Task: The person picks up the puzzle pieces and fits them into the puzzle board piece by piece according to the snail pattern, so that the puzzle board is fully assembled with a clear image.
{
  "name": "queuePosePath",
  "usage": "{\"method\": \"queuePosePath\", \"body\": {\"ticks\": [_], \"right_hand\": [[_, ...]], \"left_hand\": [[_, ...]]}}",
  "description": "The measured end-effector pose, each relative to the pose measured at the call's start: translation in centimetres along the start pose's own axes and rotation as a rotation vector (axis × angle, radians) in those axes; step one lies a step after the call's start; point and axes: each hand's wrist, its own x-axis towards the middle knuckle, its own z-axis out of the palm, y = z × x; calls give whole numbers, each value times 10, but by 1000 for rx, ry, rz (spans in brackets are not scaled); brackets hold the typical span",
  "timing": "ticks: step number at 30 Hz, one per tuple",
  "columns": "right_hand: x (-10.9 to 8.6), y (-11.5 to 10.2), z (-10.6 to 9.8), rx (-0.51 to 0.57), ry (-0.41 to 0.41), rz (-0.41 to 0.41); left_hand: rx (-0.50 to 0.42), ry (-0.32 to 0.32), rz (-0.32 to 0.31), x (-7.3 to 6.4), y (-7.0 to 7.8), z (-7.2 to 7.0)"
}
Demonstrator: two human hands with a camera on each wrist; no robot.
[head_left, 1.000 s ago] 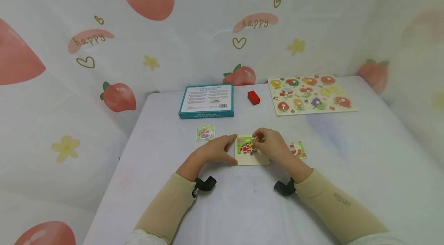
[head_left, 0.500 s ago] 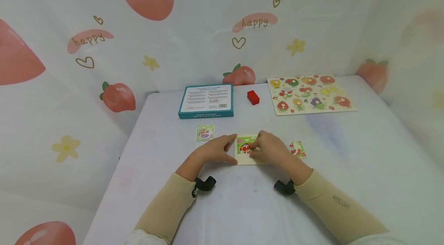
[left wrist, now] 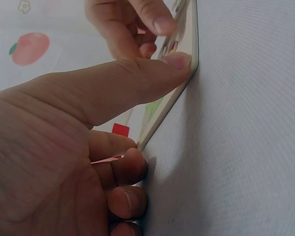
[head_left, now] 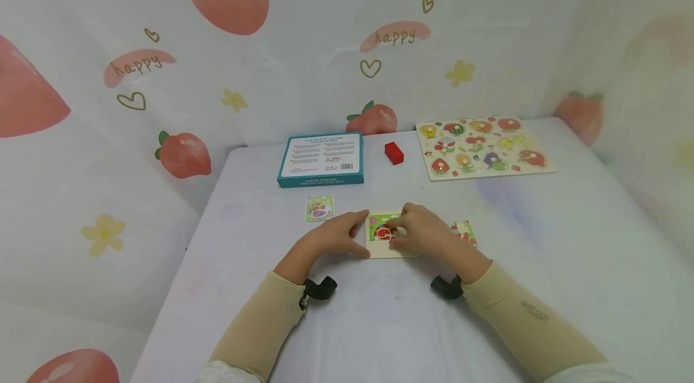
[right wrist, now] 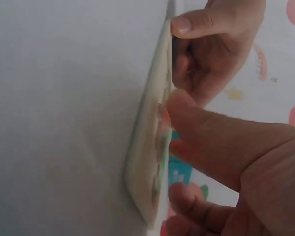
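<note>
A small wooden jigsaw board (head_left: 387, 253) with a green, red and blue picture lies flat between the hands. My left hand (head_left: 337, 235) holds its left side, thumb at the near corner and index finger at the far corner. Over the picture, my right hand (head_left: 425, 231) has thumb and index finger on a red puzzle piece (head_left: 384, 232), partly hidden by the fingers. Seen from the right wrist, the right thumb (right wrist: 182, 105) touches the board's face. In the left wrist view, the left thumb (left wrist: 177, 61) rests on the board's edge.
A picture card (head_left: 320, 208) lies left of the board, and another puzzle picture (head_left: 464, 231) sits right, partly behind the right hand. Farther back are a teal-edged box (head_left: 322, 157), a red block (head_left: 394, 153) and a fruit peg puzzle (head_left: 485, 148).
My right hand has moved from the board's upper right down and left onto the picture, where its fingers shift slightly. The left hand stays on the board's left side.
</note>
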Motion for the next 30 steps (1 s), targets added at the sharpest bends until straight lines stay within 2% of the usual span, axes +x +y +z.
{"method": "queuePosePath", "body": {"ticks": [5,13,21,30], "right_hand": [[-4,1,-15,69,-46,34],[-18,6,-48,158,-41,39],[-29,29,-70,209,0,17],[-38,58,-87,251,-9,114]], "left_hand": [[8,2,15,0,-3,2],[11,7,-4,0,-1,1],[17,6,-14,1,-1,2],[25,7,-4,2,-2,2]]}}
